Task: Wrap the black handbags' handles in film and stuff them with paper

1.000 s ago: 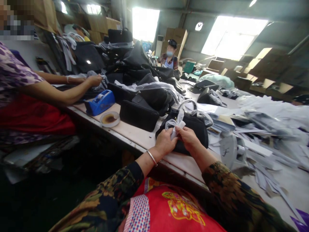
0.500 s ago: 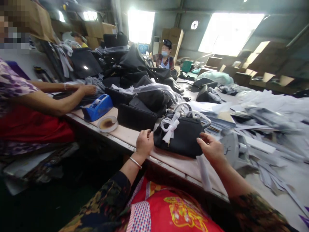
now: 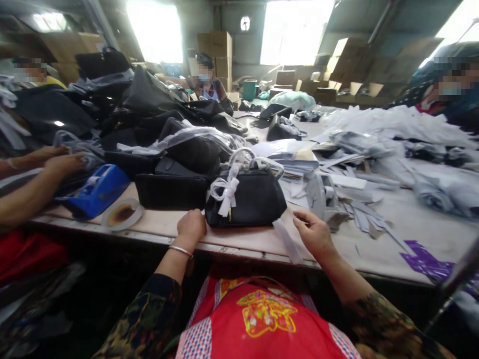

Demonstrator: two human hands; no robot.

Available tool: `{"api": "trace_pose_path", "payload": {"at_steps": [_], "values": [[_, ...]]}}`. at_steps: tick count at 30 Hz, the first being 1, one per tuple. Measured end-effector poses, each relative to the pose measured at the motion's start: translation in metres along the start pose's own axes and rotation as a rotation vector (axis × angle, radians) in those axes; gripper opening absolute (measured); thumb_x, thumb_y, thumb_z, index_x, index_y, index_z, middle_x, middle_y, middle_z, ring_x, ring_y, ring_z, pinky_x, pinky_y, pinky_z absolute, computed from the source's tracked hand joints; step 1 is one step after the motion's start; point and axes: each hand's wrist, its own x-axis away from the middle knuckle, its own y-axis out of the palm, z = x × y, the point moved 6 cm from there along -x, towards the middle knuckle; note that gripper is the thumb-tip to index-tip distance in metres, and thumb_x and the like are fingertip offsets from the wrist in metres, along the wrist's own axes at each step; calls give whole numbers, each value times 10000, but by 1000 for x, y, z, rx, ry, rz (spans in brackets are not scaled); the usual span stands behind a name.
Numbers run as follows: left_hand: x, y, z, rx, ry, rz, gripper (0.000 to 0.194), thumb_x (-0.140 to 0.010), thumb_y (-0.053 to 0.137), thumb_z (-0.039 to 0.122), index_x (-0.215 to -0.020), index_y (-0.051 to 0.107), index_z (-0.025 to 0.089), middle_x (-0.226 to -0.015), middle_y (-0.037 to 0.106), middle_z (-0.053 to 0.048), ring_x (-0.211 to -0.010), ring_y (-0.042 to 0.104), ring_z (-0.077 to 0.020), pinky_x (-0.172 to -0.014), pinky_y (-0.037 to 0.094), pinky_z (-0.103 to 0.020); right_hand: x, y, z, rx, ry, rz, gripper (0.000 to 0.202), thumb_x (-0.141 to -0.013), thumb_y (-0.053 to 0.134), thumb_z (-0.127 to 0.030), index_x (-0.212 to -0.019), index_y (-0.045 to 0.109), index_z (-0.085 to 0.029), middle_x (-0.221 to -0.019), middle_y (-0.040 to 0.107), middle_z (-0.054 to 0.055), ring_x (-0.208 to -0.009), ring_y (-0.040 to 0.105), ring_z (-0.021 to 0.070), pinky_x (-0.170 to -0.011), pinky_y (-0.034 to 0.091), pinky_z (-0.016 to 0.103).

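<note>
Fingers of the right hand are bending loosely, thumb standing apart, pinching nothing that shows. Those of the left hand are curling in toward the palm; whether anything is tucked inside, I cannot tell.

Black handbag is sitting upright on the table, near the front edge, between the two hands. Left hand is resting just beside its left corner, contact unclear; right hand is hovering or resting apart from its right end. A pale strip is lying between bag and right hand, one end reaching the table's edge.

Handling, my judgement: a good hold would be supporting both ends low and evenly, so the sides are not denting. White bow is looking easy to crush or drag loose, so better leaving it unpressed. Worth keeping the strip out from under the base.

Materials: bag body is looking matte and leather-like, corners softly rounding. Bow is hanging at front left, flat tails below thin loops. Handles are arching above in whitish, faintly shiny wrapping. Further left, a blue tape dispenser is showing hard, smooth plastic; far right, purple film is lying crumpled and glossy.
</note>
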Motion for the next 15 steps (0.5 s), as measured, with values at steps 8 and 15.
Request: {"api": "trace_pose_path", "payload": {"at_steps": [8,15], "values": [[-11,6,-20,-131,25,-76,418,-955,372,385,-1058,666,107,-1098,703,-232,-1034,683,-383,-814,523,-444,23,-15,10,-133,9,8,286,-833,599,-371,-950,761,-167,-1025,761,125,-906,708,243,-763,568,355],[-21,-8,-44,18,-64,-64,329,-854,467,346,-856,721,137,-891,749,-179,-900,695,-341,-736,503,-370,33,-18,-4,-219,-112,-48,188,-880,575,-249,-938,743,-187,-1034,740,100,-948,685,221,-746,540,312]]}}
